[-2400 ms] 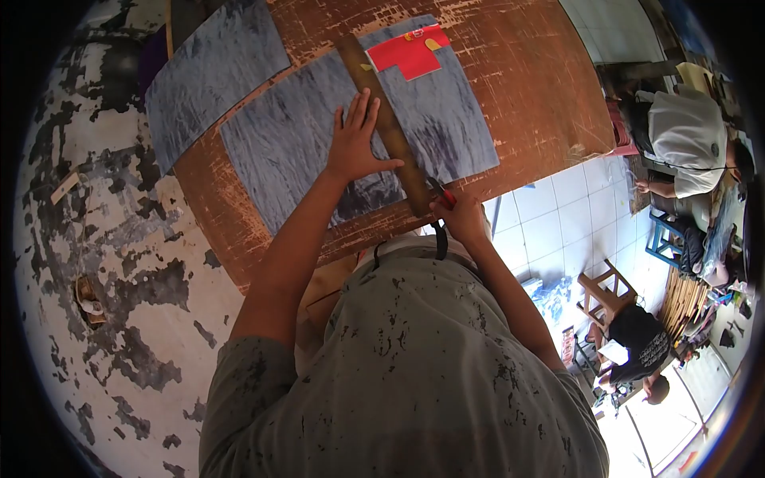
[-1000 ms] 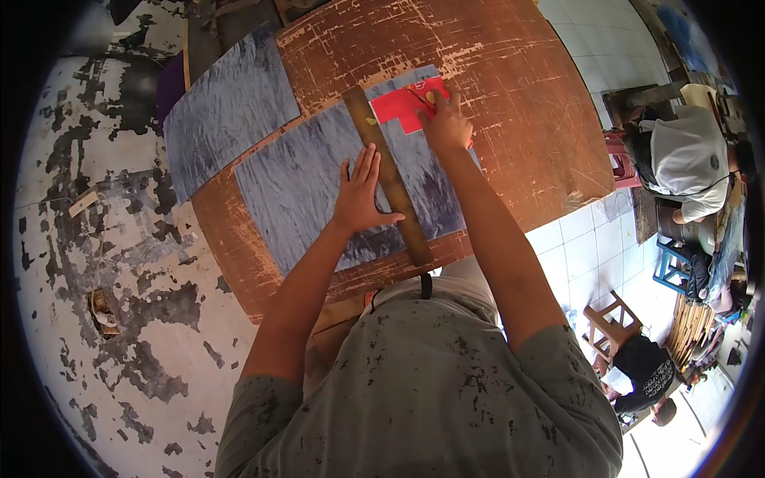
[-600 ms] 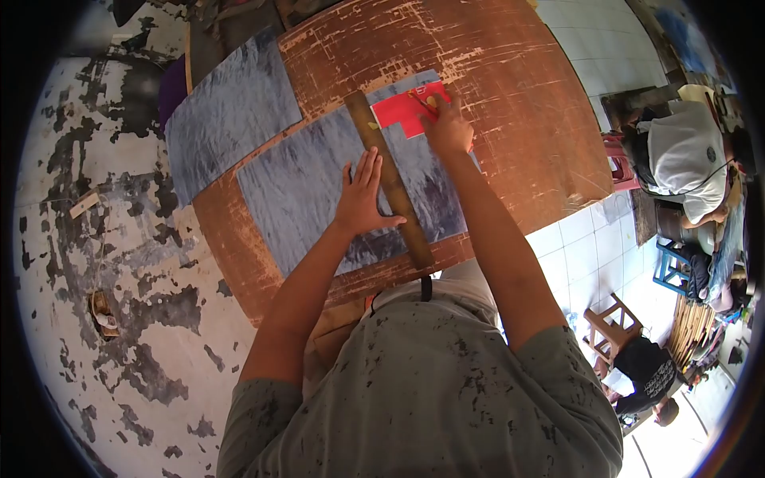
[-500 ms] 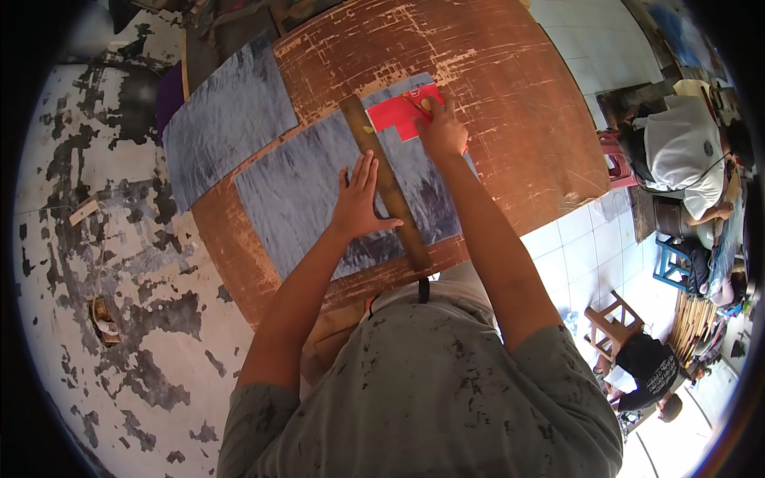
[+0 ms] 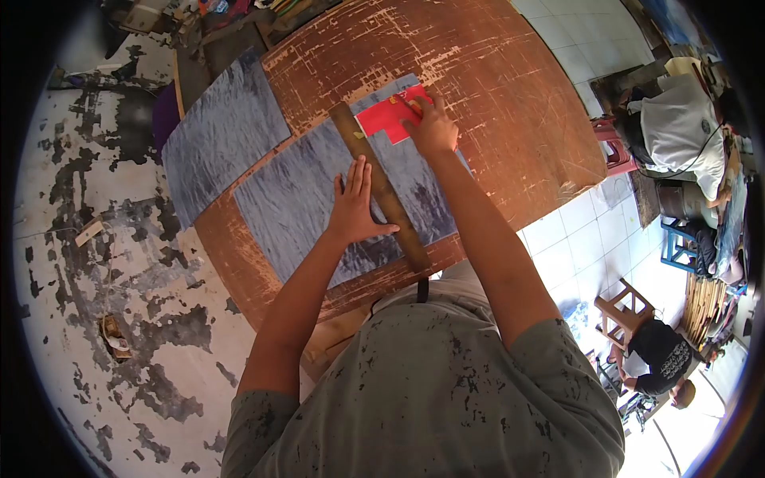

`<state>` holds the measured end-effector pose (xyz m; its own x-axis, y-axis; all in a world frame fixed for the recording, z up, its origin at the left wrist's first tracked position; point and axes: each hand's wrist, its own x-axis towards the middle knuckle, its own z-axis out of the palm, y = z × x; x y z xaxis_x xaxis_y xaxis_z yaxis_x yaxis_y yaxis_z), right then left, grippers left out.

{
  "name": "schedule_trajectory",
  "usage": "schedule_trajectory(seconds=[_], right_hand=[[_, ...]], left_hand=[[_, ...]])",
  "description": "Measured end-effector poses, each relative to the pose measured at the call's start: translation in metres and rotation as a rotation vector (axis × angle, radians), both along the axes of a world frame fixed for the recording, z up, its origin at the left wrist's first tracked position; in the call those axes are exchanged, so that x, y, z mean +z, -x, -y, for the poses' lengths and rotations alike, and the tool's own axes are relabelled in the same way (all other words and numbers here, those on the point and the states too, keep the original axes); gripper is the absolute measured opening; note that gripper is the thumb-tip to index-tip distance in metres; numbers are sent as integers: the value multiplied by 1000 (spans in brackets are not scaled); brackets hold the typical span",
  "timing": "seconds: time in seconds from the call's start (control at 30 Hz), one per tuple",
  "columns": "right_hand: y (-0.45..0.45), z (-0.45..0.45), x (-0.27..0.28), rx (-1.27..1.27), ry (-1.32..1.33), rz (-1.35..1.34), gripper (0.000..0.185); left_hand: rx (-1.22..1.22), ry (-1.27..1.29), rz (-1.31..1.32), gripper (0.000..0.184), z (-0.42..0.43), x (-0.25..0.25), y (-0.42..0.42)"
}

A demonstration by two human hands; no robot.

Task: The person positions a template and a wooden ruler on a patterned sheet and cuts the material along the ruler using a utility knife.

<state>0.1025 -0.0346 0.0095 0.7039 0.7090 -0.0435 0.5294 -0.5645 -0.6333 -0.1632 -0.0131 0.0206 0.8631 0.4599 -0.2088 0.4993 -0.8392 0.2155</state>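
Note:
My left hand [image 5: 355, 209] lies flat with its fingers spread, pressing on the grey streaked sheet [image 5: 283, 195] and touching the long brown ruler [image 5: 380, 179]. The ruler lies slanted across the sheet. Over the right part of that sheet, my right hand [image 5: 434, 127] is closed at the red card [image 5: 382, 119], with fingertips on its right side. A dark tip beyond the fingers and a bit of red by the wrist show the cutter, mostly hidden in this hand. A second grey sheet [image 5: 223, 131] lies further left.
The scratched brown board [image 5: 518, 119] lies under the sheets. At the right are a person in a white shirt [image 5: 681, 131], a blue stool [image 5: 677, 245], a wooden stool [image 5: 624, 311] and a person in black [image 5: 660, 358]. A peeling wall [image 5: 135, 279] is at the left.
My right hand, with the cutter, has gone from the ruler's near end up to the red card. My left hand has stayed on the ruler and sheet. The view has shifted slightly.

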Motion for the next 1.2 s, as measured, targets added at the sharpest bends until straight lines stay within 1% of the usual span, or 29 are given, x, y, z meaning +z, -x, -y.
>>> schedule_trajectory(seconds=[0.1, 0.23, 0.37, 0.6, 0.67, 0.93, 1.0, 1.07, 1.13, 1.2], right_hand=[[-5, -1, 1, 11, 16, -20, 61], [-9, -4, -6, 59, -34, 1, 61], [-10, -3, -6, 72, 3, 33, 65], [-12, -3, -5, 85, 28, 50, 71], [-12, -3, 0, 87, 55, 33, 72], [-14, 0, 3, 96, 77, 28, 72], [-15, 5, 6, 77, -26, 2, 70], [-16, 15, 10, 74, -67, 18, 67], [-13, 31, 27, 74, -107, 32, 65], [-6, 62, 46, 118, -67, 19, 51]], left_hand=[[16, 28, 7, 161, 1, 2, -1], [19, 13, -9, 162, 0, 0, -2], [30, 10, 35, 160, 3, -3, -1], [27, 1, 40, 161, 3, -2, -1], [22, 19, -32, 159, 3, 2, -2], [13, 7, -48, 159, 2, -6, 1], [9, 4, -38, 159, 2, -7, 2], [0, 5, -16, 158, 2, -8, 2], [1, 5, 6, 158, 0, -8, 3], [-1, 12, 25, 158, 2, -9, 4]])
